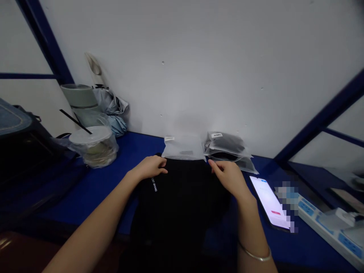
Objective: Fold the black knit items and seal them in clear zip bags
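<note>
A black garment (184,197) with small white lettering on its left side lies over the blue table and hangs toward me. My left hand (150,167) pinches its upper left edge, thumb and fingers bent together. At the upper right edge, my right hand (224,172) has its fingers closed on the cloth. Just beyond the garment's top edge lies a frosted plastic bag (184,147) with a small white label. Beside it, behind my right hand, several zip bags (227,146) with dark contents are stacked.
A lidded cup (93,146) with a black straw, a grey-green tumbler (81,100) and a folded umbrella (112,104) stand at left. On the blue table (148,142), a lit phone (269,201) and a power strip (327,227) lie right. A white wall rises behind.
</note>
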Action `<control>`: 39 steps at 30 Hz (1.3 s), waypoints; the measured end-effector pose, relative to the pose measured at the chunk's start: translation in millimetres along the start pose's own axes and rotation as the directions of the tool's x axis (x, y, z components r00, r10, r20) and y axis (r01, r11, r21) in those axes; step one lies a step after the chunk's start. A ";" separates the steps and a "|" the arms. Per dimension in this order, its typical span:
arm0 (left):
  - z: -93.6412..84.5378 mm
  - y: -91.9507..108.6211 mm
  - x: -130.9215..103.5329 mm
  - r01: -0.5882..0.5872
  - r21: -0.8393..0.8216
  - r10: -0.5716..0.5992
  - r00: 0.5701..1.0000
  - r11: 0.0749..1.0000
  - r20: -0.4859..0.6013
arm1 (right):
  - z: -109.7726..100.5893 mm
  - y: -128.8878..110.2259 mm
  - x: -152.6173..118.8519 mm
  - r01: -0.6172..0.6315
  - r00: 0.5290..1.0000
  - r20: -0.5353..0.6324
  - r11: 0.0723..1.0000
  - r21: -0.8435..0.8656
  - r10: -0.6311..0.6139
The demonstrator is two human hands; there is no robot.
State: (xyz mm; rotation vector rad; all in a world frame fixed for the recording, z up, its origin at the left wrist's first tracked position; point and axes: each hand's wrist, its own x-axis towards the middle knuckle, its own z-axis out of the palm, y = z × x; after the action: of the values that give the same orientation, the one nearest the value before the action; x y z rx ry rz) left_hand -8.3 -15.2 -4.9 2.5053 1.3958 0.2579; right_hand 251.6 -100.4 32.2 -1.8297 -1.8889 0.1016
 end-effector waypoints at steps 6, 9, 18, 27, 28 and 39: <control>12.2 9.5 8.6 -0.004 0.036 0.011 0.982 0.999 -0.189 | -16.4 -9.5 -38.6 -0.041 0.895 0.436 0.991 -0.124 0.091; 15.0 7.4 11.2 -0.046 0.028 0.050 0.985 0.999 -0.166 | -6.8 -31.7 -40.4 0.200 0.926 0.346 0.974 -0.104 -0.153; -10.6 -23.9 -0.3 0.080 -0.145 -0.087 0.995 0.986 -0.047 | 34.2 -33.4 25.0 0.302 0.927 0.297 0.925 -0.231 -0.229; -2.2 -6.9 10.1 0.044 0.328 0.209 0.690 0.944 -0.693 | 36.3 -9.7 40.8 -0.089 0.988 0.127 0.996 -0.028 0.092; -2.2 -5.5 9.4 0.035 0.303 0.208 0.651 0.952 -0.730 | 40.2 -6.3 44.8 -0.173 0.985 0.015 0.974 0.149 0.173; 44.3 25.9 20.6 -0.298 0.234 0.352 0.904 0.925 -0.243 | 69.7 16.1 76.7 -0.238 0.780 -0.018 0.323 0.916 0.626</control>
State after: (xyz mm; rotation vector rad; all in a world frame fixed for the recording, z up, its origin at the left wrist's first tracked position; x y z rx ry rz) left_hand 35.7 -16.9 -38.3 2.9578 1.1258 0.5924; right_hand 241.0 -5.8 -11.8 -1.3525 -0.6751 0.7411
